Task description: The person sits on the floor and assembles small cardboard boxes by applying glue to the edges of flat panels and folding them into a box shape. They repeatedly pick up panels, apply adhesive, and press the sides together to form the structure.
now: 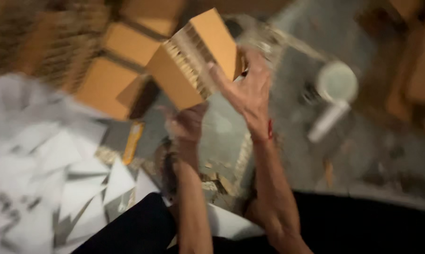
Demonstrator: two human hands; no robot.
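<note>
Paper scraps lie left of the arms, mug right.

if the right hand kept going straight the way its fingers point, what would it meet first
Probably nothing new: the right hand already grips the brown cardboard block. Past it lie flat brown cardboard pieces, though blur hides depth.

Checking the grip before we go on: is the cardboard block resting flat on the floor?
No, the cardboard block is lifted above the floor, held by the right hand and left hand.
</note>
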